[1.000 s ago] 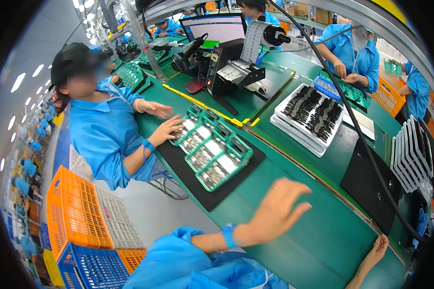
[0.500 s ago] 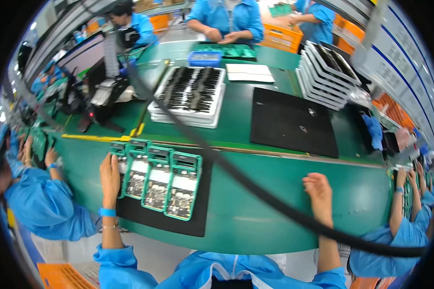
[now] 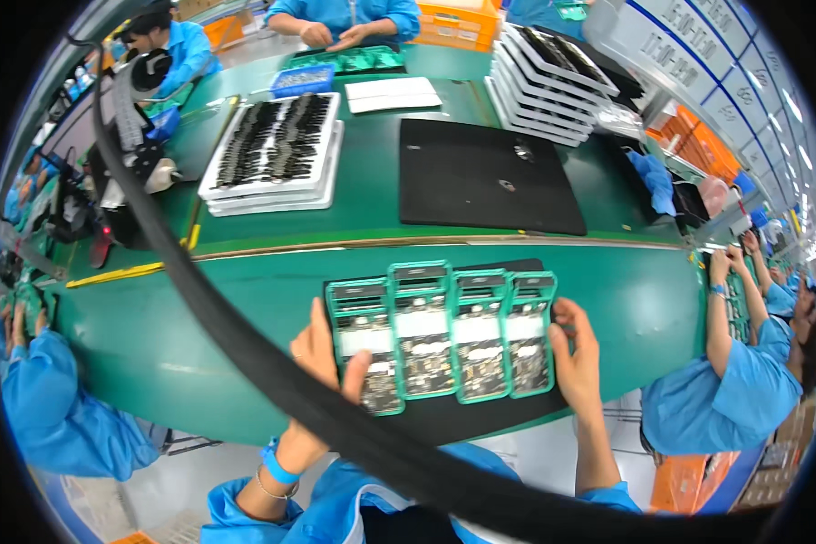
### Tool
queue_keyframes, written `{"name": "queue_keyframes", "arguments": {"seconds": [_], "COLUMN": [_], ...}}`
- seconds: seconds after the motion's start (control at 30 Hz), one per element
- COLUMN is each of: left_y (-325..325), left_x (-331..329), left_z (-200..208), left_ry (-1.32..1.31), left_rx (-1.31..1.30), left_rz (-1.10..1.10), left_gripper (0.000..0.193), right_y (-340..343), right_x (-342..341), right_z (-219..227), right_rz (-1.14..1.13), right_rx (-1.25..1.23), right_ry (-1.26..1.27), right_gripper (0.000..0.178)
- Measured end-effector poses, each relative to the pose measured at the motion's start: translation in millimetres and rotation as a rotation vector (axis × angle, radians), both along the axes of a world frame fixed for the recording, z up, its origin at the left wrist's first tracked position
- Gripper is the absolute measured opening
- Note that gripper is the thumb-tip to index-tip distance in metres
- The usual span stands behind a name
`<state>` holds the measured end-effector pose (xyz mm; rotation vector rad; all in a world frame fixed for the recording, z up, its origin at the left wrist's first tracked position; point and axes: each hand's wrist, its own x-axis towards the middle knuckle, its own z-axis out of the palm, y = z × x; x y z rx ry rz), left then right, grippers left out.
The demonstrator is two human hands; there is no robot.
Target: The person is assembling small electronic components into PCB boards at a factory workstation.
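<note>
A: The left hand (image 3: 322, 349) is gripping the green fixture row (image 3: 444, 331), thumb lying on top; the right hand (image 3: 578, 349) is curling its fingers round the far end.

B: I'd be keeping both grips level; it's resting on the black mat (image 3: 462, 417), the green belt (image 3: 181, 335) running through a crowded line.

At lower centre, the left hand (image 3: 322, 349) and right hand (image 3: 578, 352) grip opposite ends of a row of four green circuit-board fixtures (image 3: 444, 334) on a black mat (image 3: 467, 419) atop the green surface (image 3: 199, 317).
</note>
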<state>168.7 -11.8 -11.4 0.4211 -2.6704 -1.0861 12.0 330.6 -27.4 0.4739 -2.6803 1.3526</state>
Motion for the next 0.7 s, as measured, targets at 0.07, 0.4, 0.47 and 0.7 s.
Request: {"name": "queue_keyframes", "arguments": {"seconds": [0.07,0.4,0.47,0.7], "left_y": [28.7,52.3,46.8,56.7], "left_x": [-22.2,-113.6,-142.8,-174.7], "left_z": [3.6,29.0,27.3,4.2], "left_ry": [0.046,0.26,0.253,0.227], "left_rx": [0.128,-0.054,-0.016,0.188], "left_rz": [-0.147,-0.355,-0.438,-0.664], "left_gripper": [0.092,0.096,0.095,0.075], "right_y": [38.5,83.7,45.1,-43.9], "right_x": [-20.6,-99.1,-119.2,-279.2], "right_z": [-2.7,30.6,57.8,38.2], "right_rz": [-0.078,-0.17,-0.071,0.166], "right_rx": [-0.019,0.168,0.207,0.17], "right_ry": [0.004,0.293,0.422,0.239], "right_gripper": [0.041,0.029,0.023,0.024]}}
